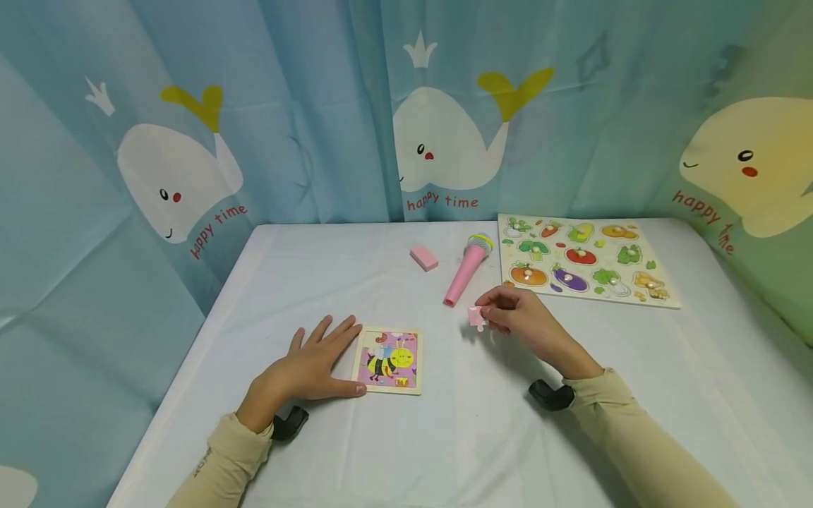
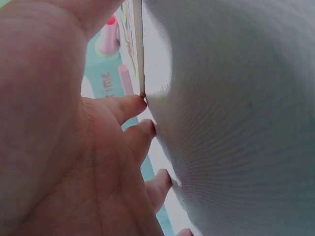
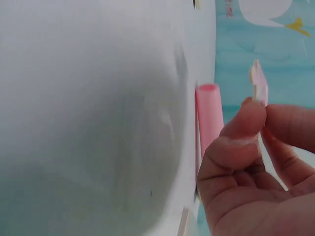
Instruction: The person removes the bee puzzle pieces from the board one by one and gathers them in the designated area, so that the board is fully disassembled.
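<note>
A small square jigsaw puzzle (image 1: pixel 387 360) with a bee picture and pale wooden frame lies flat on the white table. My left hand (image 1: pixel 314 367) rests at its left side, fingers spread, thumb by the lower left corner and index fingertip at the upper left. In the left wrist view, the left hand (image 2: pixel 93 147) touches the edge of the wooden frame (image 2: pixel 138 49). Right of the puzzle, my right hand (image 1: pixel 524 321) pinches a pink puzzle piece (image 1: pixel 476 317) between thumb and fingertips. The right wrist view shows this piece (image 3: pixel 261 83) edge-on, held above the tabletop.
A pink toy microphone (image 1: pixel 466 271) lies beyond the right hand, with a pink block (image 1: pixel 423 257) to its left. At the back right is a vegetable peg board (image 1: pixel 593 293). A blue whale-print curtain (image 1: pixel 317 106) hangs behind the white-covered table (image 1: pixel 444 451).
</note>
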A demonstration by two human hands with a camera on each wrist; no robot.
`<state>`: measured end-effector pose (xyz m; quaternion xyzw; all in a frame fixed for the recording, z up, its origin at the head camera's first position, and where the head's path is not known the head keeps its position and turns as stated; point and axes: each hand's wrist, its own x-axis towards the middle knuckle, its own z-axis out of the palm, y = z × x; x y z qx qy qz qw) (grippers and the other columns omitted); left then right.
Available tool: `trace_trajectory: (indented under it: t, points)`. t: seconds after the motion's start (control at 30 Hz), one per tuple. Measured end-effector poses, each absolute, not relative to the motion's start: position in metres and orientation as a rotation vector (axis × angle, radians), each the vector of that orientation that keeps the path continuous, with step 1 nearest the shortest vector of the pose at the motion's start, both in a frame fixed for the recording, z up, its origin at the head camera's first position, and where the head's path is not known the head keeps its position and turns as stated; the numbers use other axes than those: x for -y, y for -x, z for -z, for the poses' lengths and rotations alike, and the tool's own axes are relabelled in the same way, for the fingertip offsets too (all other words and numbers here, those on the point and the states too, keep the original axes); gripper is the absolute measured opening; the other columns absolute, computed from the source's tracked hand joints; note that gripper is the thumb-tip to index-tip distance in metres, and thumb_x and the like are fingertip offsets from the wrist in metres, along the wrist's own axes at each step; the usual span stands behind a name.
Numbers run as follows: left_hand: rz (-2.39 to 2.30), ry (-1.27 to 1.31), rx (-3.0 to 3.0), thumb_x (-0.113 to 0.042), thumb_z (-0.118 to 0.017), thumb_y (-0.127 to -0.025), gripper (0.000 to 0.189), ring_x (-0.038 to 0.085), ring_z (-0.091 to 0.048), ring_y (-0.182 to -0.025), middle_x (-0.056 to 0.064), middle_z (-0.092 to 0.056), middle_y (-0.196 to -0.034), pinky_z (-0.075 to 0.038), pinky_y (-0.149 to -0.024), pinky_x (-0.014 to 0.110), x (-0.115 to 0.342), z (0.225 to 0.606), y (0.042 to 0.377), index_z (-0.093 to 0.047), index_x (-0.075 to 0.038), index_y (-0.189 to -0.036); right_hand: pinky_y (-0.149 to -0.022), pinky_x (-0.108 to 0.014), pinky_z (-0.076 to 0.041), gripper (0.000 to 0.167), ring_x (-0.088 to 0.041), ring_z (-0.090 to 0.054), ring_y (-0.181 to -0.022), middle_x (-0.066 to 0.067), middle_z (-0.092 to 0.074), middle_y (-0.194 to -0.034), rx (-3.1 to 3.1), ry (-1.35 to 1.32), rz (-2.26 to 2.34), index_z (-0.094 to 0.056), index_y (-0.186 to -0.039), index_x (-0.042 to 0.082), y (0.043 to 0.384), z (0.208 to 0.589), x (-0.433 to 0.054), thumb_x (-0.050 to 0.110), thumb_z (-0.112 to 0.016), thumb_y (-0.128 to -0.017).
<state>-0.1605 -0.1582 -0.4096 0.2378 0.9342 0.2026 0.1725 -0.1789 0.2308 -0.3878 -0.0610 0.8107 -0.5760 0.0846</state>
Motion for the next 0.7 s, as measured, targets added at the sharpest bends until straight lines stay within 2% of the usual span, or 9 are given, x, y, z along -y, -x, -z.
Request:
trace_trajectory:
  t: [0.57, 0.7]
  points:
    - [-0.577, -0.673, -2.634, -0.056, -0.082, -0.088, 0.109, 0.046, -0.005, -0.162, 0.011, -0.018, -0.178, 0.001, -0.119, 0.078, 0.157, 0.407, 0.161, -0.029, -0.009, -0.170, -0.064, -0.030, -0.048, 0.024, -0.017, -0.057, -0.076, -0.003, -0.066, -0.095, -2.530, -0.006, 1.644, -0.065, -0.125, -0.012, 0.183, 0.390, -0.282, 0.004, -0.060, -0.107]
    - [-0.567, -0.676, -2.632, -0.056, -0.082, -0.089, 0.108, 0.046, -0.004, -0.162, 0.011, -0.018, -0.178, 0.001, -0.119, 0.078, 0.158, 0.407, 0.161, -0.028, -0.009, -0.170, -0.064, -0.030, -0.048, 0.026, -0.016, -0.056, -0.074, -0.004, -0.065, -0.091, -2.566, -0.057, 1.583, -0.064, -0.126, -0.011, 0.187, 0.390, -0.293, 0.006, -0.060, -0.108]
